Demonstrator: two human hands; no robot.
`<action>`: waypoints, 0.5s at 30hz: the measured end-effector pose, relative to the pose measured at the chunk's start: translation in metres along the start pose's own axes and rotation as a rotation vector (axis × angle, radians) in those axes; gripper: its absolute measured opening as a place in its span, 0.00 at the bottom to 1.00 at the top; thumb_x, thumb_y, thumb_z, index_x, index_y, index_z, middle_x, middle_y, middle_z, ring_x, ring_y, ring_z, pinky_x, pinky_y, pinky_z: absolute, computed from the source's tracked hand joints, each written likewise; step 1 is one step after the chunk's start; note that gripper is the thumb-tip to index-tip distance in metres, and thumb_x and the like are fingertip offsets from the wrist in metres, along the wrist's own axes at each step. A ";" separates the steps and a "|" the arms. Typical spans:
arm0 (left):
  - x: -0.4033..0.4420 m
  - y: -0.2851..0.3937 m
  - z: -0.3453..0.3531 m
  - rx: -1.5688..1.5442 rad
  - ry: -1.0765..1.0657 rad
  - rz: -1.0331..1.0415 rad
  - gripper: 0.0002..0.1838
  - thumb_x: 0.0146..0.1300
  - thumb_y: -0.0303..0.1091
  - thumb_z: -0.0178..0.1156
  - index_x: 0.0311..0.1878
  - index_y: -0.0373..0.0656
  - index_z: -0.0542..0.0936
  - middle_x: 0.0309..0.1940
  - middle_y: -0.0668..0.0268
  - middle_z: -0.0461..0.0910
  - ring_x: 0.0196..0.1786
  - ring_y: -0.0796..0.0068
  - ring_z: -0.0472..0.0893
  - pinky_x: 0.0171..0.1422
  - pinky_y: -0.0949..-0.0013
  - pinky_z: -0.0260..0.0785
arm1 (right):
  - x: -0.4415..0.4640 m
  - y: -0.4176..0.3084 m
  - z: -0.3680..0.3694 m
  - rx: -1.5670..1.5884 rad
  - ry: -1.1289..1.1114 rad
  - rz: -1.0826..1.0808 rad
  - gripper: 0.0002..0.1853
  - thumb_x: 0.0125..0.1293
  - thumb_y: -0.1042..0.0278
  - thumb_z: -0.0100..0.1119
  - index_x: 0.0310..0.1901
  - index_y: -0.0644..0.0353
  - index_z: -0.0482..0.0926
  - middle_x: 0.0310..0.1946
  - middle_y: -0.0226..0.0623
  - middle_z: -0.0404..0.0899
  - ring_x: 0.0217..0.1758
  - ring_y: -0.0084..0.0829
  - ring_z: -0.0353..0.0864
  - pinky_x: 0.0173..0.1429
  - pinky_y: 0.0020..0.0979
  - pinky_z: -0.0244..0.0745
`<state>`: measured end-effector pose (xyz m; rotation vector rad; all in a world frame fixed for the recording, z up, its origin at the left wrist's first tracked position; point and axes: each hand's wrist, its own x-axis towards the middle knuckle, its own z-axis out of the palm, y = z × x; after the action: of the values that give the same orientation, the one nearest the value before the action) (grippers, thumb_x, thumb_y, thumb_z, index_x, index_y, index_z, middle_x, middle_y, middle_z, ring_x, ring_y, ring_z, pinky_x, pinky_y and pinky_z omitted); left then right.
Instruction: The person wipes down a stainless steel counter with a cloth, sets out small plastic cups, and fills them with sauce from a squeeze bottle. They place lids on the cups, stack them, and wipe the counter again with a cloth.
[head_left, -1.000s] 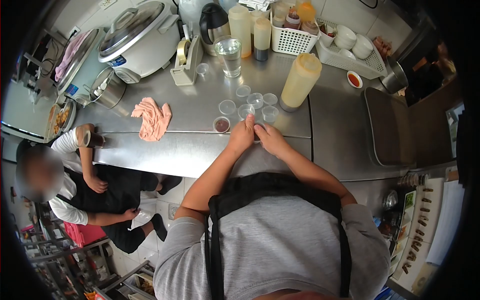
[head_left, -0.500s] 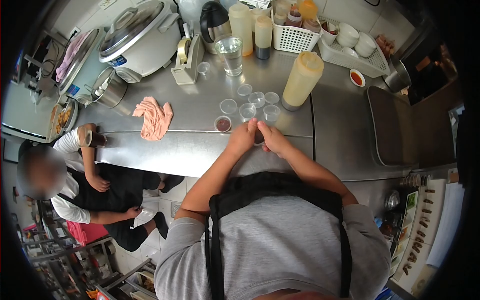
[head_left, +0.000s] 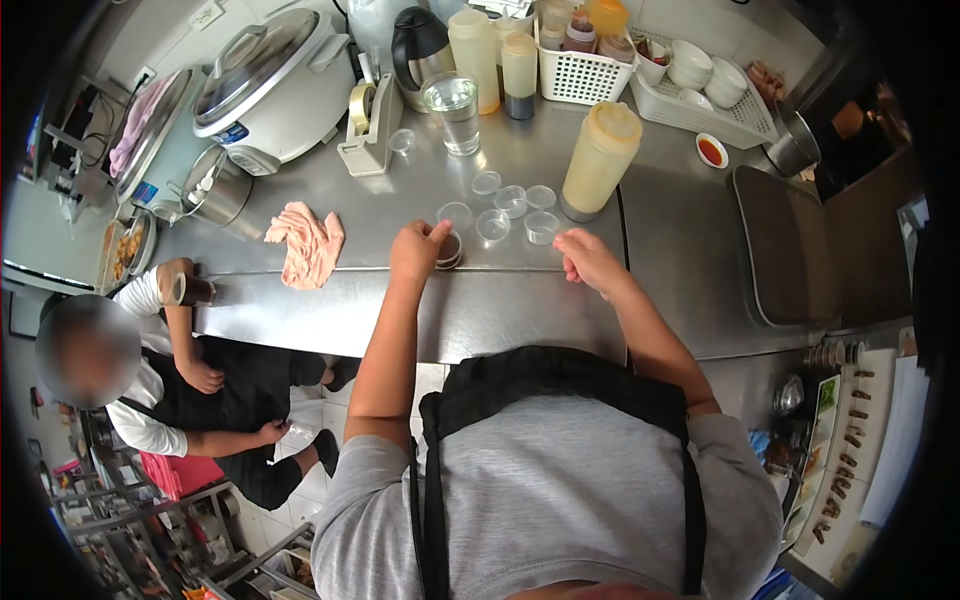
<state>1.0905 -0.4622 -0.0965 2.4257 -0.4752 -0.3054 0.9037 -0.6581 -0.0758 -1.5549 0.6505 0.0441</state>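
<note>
My left hand (head_left: pixel 416 250) is closed on the side of a small sauce cup (head_left: pixel 449 250) with dark contents, at the counter's front part. A second rim shows just under that cup, but I cannot tell whether the two are stacked. My right hand (head_left: pixel 592 263) hovers to the right with its fingers curled in and nothing visible in them. Between the hands lie clear plastic cups, one of them (head_left: pixel 541 228) nearest my right fingers, another clear cup (head_left: pixel 492 227) beside it. A clear round lid (head_left: pixel 455 214) rests just behind the sauce cup.
Behind the cups stands a squeeze bottle (head_left: pixel 600 165) of yellowish liquid. A water glass (head_left: pixel 456 115), a tape dispenser (head_left: pixel 370 128) and a pink cloth (head_left: pixel 305 245) are on the steel counter (head_left: pixel 500 310). At left sits another person (head_left: pixel 240 390). A dark tray (head_left: pixel 780 250) lies at right.
My hands have parted. The left moved left, carrying the dark-filled cup to where the other filled cup stood; the right moved right, away from it.
</note>
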 end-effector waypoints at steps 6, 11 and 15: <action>-0.003 0.000 0.004 -0.005 0.346 0.331 0.19 0.51 0.45 0.61 0.38 0.39 0.77 0.31 0.56 0.76 0.33 0.65 0.77 0.35 0.65 0.69 | 0.014 0.010 -0.028 -0.080 0.408 -0.249 0.24 0.53 0.55 0.60 0.45 0.65 0.67 0.31 0.35 0.70 0.28 0.22 0.69 0.31 0.24 0.67; -0.034 0.056 0.028 -0.109 0.115 0.613 0.21 0.50 0.41 0.62 0.47 0.46 0.74 0.38 0.58 0.72 0.37 0.63 0.76 0.38 0.64 0.69 | 0.035 0.002 -0.041 -0.518 0.930 -0.730 0.46 0.41 0.64 0.70 0.60 0.64 0.52 0.48 0.44 0.66 0.44 0.34 0.72 0.47 0.33 0.70; -0.049 0.074 0.064 0.083 -0.236 0.439 0.22 0.52 0.43 0.60 0.50 0.47 0.71 0.40 0.56 0.72 0.38 0.58 0.76 0.40 0.61 0.69 | 0.064 0.000 -0.054 -0.301 0.695 -0.801 0.51 0.38 0.65 0.71 0.62 0.63 0.47 0.55 0.48 0.63 0.58 0.39 0.65 0.58 0.37 0.64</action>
<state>1.0055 -0.5309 -0.0940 2.2943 -1.1217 -0.3852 0.9376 -0.7317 -0.0953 -2.0364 0.5110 -1.0795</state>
